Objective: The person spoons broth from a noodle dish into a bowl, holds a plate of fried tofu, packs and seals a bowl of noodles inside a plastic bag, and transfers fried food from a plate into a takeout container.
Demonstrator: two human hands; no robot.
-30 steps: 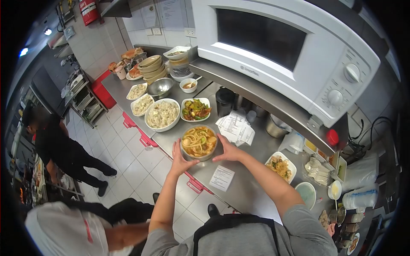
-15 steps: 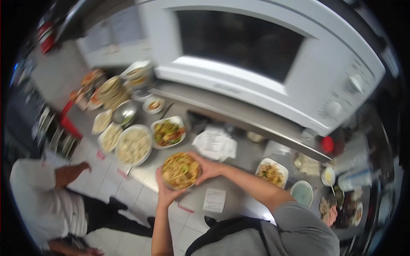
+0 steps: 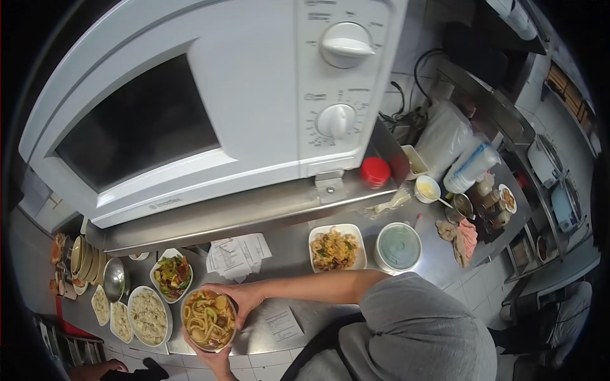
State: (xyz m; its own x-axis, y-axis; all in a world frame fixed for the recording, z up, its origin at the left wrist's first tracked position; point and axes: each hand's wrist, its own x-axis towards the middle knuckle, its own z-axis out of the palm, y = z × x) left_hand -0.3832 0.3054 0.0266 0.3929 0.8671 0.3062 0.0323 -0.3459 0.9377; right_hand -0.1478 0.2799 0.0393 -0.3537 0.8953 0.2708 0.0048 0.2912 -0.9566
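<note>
A round bowl of noodle soup (image 3: 208,320), with thick noodles, broth and green bits, is held between my two hands over the front edge of the steel counter. My right hand (image 3: 244,300) is closed around its right side. My left hand (image 3: 213,359) supports it from below and the left, its fingers partly hidden by the bowl. Just behind it lie a square white dish of stir-fried vegetables (image 3: 171,276) and a pile of printed paper slips (image 3: 238,255). A single receipt (image 3: 283,324) rests on the counter to the right of my right hand.
A white microwave (image 3: 254,95) stands on a steel shelf (image 3: 254,219) above the counter. Bowls of rice (image 3: 150,316) are at left. Fried rice (image 3: 335,249), a lidded tub (image 3: 398,246) and a cloth (image 3: 459,240) lie right. Another person's hand (image 3: 113,366) shows lower left.
My view has turned right, so the right end of the counter shows more fully. The noodle bowl stays in both hands. The person at left is now mostly out of view.
</note>
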